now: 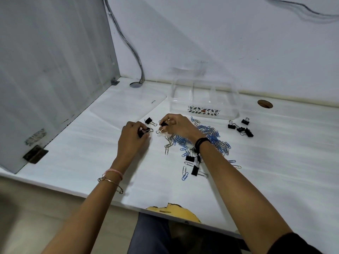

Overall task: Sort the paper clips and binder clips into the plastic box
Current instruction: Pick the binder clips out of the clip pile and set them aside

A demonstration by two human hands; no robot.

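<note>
A clear plastic box (205,99) with a leaf-pattern label stands at the back of the white table. Its clear lid (128,105) lies flat to its left. A heap of blue and silver paper clips (211,138) spreads in front of the box. My left hand (131,138) is closed on a black binder clip (142,132). My right hand (177,125) pinches another black binder clip (163,124) just left of the heap. One loose binder clip (149,121) lies between my hands. Several more binder clips (240,126) sit to the right, and two (192,164) lie under my right forearm.
A grey partition (51,70) walls off the left side. A cable (135,52) runs down the wall into a table grommet. A round hole (265,104) opens in the table at the back right. The table's front edge (172,209) is chipped near my lap.
</note>
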